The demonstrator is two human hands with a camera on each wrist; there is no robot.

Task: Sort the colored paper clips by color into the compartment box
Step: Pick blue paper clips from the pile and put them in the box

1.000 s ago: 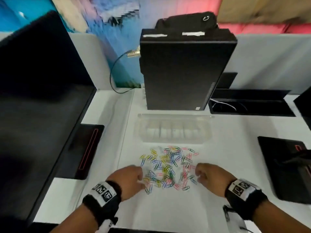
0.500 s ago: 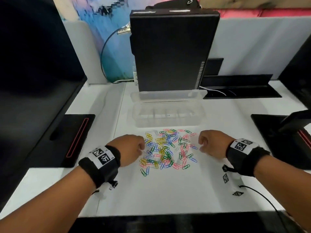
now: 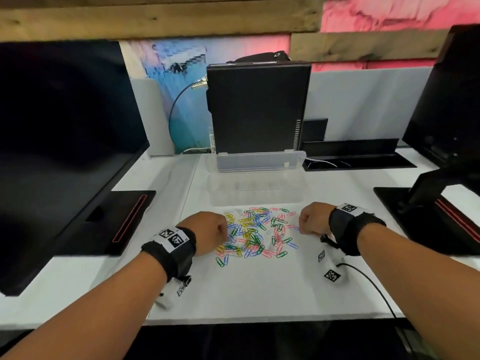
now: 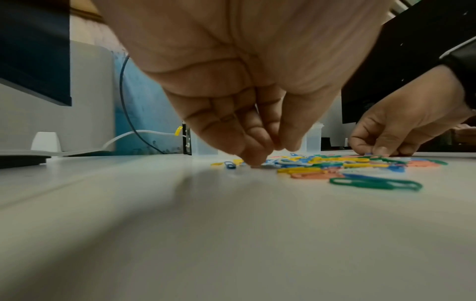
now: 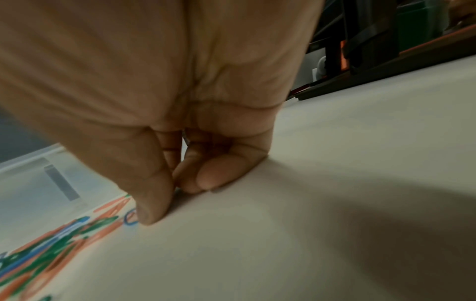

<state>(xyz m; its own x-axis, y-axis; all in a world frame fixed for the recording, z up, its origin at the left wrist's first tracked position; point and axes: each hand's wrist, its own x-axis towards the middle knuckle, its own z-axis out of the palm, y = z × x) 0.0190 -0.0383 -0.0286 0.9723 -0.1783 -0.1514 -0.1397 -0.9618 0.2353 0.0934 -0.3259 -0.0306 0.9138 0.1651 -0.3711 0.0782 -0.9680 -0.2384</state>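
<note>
Between the two hands, a loose heap of small plastic-coated paper clips in yellow, blue, green, pink and white lies spread flat on the white tabletop, apparently so that single colours can be picked out from its edges. The left hand works the heap's left margin, its fingertips bunched and pressed down among the clips there; whether a clip is actually caught between them cannot be told. The right hand sits at the right margin, fingers curled, thumb and forefinger closing on a blue paper clip at the tabletop, though a firm grip is not plain. Just beyond the heap stands the clear plastic compartment box, its lid open and leaning back against a black upright computer case, within short reach; no clips show in it, so sorting looks barely begun.
</note>
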